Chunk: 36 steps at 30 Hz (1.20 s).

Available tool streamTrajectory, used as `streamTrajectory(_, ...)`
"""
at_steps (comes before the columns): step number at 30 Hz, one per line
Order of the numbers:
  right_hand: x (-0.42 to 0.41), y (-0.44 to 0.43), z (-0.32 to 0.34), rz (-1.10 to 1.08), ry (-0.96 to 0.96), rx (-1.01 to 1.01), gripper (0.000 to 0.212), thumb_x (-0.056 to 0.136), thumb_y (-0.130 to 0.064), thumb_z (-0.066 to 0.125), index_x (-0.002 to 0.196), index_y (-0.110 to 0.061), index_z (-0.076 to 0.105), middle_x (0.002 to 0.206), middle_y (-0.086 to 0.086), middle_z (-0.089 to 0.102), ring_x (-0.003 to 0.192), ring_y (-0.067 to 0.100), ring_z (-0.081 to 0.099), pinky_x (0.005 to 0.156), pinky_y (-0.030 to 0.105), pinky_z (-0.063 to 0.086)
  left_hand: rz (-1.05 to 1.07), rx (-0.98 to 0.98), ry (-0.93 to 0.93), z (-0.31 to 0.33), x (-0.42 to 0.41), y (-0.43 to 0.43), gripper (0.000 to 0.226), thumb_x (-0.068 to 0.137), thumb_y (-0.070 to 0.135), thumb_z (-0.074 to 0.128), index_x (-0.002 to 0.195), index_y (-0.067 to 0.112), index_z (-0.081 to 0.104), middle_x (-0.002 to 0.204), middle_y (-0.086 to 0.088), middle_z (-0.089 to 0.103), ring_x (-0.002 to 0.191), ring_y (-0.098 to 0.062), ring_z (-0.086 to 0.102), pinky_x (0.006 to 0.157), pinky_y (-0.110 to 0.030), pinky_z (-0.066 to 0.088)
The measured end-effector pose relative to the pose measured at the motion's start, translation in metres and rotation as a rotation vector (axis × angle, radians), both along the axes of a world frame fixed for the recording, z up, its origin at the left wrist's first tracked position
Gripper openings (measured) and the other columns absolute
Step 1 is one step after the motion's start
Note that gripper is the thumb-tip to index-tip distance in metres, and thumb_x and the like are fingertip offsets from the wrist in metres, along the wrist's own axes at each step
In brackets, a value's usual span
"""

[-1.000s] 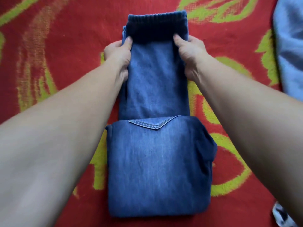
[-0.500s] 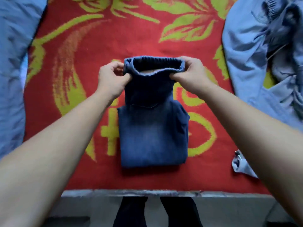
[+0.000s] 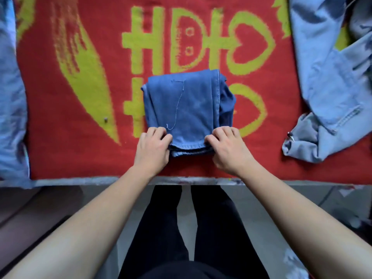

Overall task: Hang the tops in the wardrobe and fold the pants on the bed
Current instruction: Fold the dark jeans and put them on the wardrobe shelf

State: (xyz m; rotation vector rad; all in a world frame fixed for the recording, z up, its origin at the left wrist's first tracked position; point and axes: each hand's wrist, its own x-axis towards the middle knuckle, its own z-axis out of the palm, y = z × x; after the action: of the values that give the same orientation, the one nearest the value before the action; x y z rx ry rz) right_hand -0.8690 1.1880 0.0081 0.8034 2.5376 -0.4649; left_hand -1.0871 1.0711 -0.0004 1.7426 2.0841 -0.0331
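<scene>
From my seat, the jeans [image 3: 187, 105] look close to finished. They sit as a compact, squarish bundle of several layers on the bed's red and yellow-green blanket [image 3: 66, 150], near its 6 o'clock edge and about midway across it. A loose thread [image 3: 179, 103] trails over the top layer.

Both hands are on the bundle's near hem. The left hand [image 3: 153, 151] has its fingers curled over the corner at 7 o'clock and pinches the stacked layers there. The right hand [image 3: 227, 149] does the same at the 5 o'clock corner. I read this as squaring off or pressing down the last fold, so this pair needs little more than letting go.

A good deal of the task looks undone. At 2 to 3 o'clock from the jeans, well apart from them, a pale denim garment [image 3: 330, 81] lies crumpled and spread out, neither folded nor hung. It looks like a top, though I cannot be sure. At 9 o'clock, along the frame's edge, more pale blue cloth [image 3: 11, 101] lies loose, and I cannot tell what it is. No wardrobe or hanger is in view, so I cannot judge how the hanging stands.
</scene>
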Motion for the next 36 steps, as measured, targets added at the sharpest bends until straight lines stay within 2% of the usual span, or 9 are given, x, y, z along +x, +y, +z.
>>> streamTrajectory(7,-0.027,0.038,0.019,-0.059,-0.086,-0.190,0.032,0.099,-0.044,0.044,0.105,-0.024,0.067,0.107,0.004,0.063,0.103,0.030,0.054,0.082,0.037,0.044,0.197,-0.046,-0.178,0.013,-0.024,0.034,0.022,0.090,0.025,0.054,0.108,0.018,0.065,0.091,-0.009,0.068,0.091,-0.035,0.059,0.078,-0.042,0.045)
streamTrajectory(11,-0.058,0.094,0.029,-0.254,0.075,-0.183,0.029,0.094,-0.037,0.054,0.117,-0.023,0.063,0.110,0.007,0.065,0.110,0.031,0.058,0.086,0.040,0.049,0.288,0.113,-0.157,0.019,-0.061,0.092,0.031,0.086,0.018,0.054,0.115,0.011,0.061,0.108,-0.014,0.062,0.103,-0.036,0.055,0.087,-0.045,0.045)
streamTrajectory(14,-0.091,0.134,0.026,-0.347,0.185,-0.142,0.062,0.085,-0.033,0.060,0.143,-0.017,0.045,0.129,0.015,0.050,0.123,0.033,0.046,0.101,0.040,0.042,0.334,-0.023,-0.254,0.016,-0.083,0.145,0.055,0.084,0.021,0.054,0.138,0.011,0.045,0.137,-0.014,0.049,0.128,-0.032,0.043,0.106,-0.043,0.036)
streamTrajectory(18,-0.128,0.173,0.012,-0.261,-0.057,-0.271,0.103,0.077,-0.044,0.066,0.159,-0.016,0.010,0.159,0.015,0.026,0.149,0.030,0.018,0.119,0.046,0.025,0.247,-0.402,-0.392,0.006,-0.092,0.189,0.093,0.079,0.033,0.067,0.155,0.014,0.017,0.161,-0.014,0.019,0.149,-0.025,0.017,0.120,-0.037,0.020)
streamTrajectory(21,-0.139,0.186,0.008,-0.217,-0.237,-0.383,0.118,0.069,-0.049,0.078,0.159,-0.020,0.008,0.162,0.008,0.026,0.148,0.026,0.027,0.117,0.037,0.031,0.156,-0.503,-0.363,0.000,-0.092,0.194,0.110,0.073,0.033,0.081,0.156,0.014,0.012,0.160,-0.010,0.025,0.145,-0.024,0.027,0.115,-0.029,0.026)
streamTrajectory(26,-0.143,0.171,0.026,-0.108,-0.381,-0.350,0.162,0.019,-0.081,0.078,0.157,-0.026,0.013,0.158,0.004,0.036,0.140,0.028,0.041,0.111,0.041,0.041,0.007,-0.534,-0.229,0.019,-0.081,0.184,0.143,0.045,0.054,0.092,0.156,0.018,0.009,0.154,-0.012,0.034,0.138,-0.032,0.037,0.095,-0.040,0.049)
streamTrajectory(28,-0.134,0.153,0.025,-0.041,-0.431,-0.318,0.163,0.019,-0.081,0.080,0.157,-0.027,0.013,0.155,0.009,0.035,0.139,0.032,0.040,0.108,0.044,0.043,-0.041,-0.599,-0.108,0.024,-0.071,0.167,0.137,0.041,0.063,0.089,0.152,0.018,0.021,0.143,-0.015,0.041,0.131,-0.036,0.039,0.087,-0.041,0.050)
streamTrajectory(32,-0.110,0.117,0.021,-0.014,-0.388,-0.179,0.137,0.047,-0.061,0.089,0.156,-0.028,0.014,0.160,0.017,0.011,0.145,0.039,0.019,0.107,0.056,0.037,0.047,-0.425,-0.007,0.025,-0.042,0.124,0.067,0.060,0.046,0.081,0.115,0.016,0.057,0.123,-0.012,0.037,0.116,-0.032,0.035,0.088,-0.042,0.042)
streamTrajectory(36,-0.095,0.101,0.036,-0.068,-0.280,-0.212,0.108,0.069,-0.038,0.079,0.157,-0.031,0.016,0.133,0.011,0.058,0.118,0.035,0.057,0.085,0.042,0.053,0.081,-0.297,0.011,0.040,-0.024,0.101,0.043,0.070,0.028,0.069,0.110,0.019,0.057,0.129,-0.008,0.052,0.121,-0.029,0.042,0.093,-0.041,0.041)
